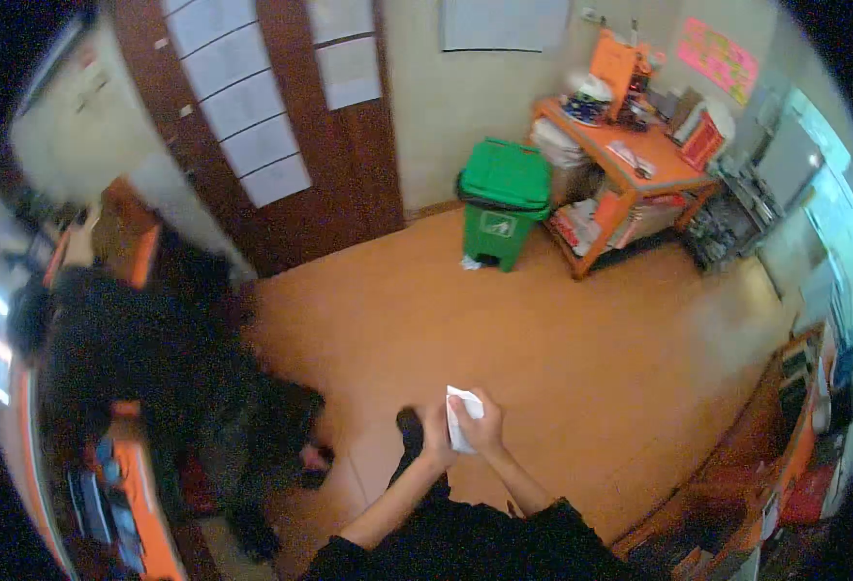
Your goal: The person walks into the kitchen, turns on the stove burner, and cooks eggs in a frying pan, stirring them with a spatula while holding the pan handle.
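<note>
White paper (462,436) btwn both hands above floor (562,339), R hand (487,426) grasping it w/ thumb over its face, L hand (436,438) clasping its L edge, green wheelie bin (507,189) well ahead, nr orange surface (666,160).

The white piece (464,441) between the left hand (436,434) and right hand (487,426) looks like matt, creased paper. Beneath the grip, the floor (542,339) is smooth with a soft sheen; nearer the body, the sleeves (567,542) are matt black cloth. Beyond the grip, the bin (507,174) is smooth, faintly glossy plastic, the door (354,174) wood-like.
</note>
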Available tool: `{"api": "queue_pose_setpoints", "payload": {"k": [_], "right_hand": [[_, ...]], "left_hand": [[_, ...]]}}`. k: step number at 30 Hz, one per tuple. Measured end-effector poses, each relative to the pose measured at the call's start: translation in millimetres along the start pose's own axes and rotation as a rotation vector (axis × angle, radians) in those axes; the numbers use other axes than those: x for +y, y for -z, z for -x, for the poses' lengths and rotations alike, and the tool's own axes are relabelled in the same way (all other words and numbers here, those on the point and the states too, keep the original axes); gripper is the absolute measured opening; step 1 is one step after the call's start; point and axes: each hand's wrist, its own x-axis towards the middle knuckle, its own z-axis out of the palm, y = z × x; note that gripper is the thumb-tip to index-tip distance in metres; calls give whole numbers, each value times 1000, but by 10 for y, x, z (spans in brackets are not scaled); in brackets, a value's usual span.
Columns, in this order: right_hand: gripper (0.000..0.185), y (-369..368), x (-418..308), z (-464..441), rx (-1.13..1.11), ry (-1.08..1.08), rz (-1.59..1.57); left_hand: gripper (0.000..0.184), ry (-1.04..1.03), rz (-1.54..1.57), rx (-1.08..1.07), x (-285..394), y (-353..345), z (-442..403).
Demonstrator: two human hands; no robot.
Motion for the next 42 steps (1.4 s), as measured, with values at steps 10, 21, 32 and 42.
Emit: {"api": "queue_pose_setpoints", "payload": {"k": [10,21,32,42], "right_hand": [[26,776,3542,-4970,302,-351,-158],[25,2342,3665,-8595,427,-792,-900],[48,2684,2630,-9306,74,-370,-335],[59,4726,2862,-7996,-398,-127,-699]], "left_hand": [[8,-84,-335,-246,-442,-792,-5803],[52,-605,-779,278,482,-1978,-8512],[59,-590,-2031,242,-267,-2450,-9719],[53,-752,-1862,-239,-2213,-4797,-9196]]}}
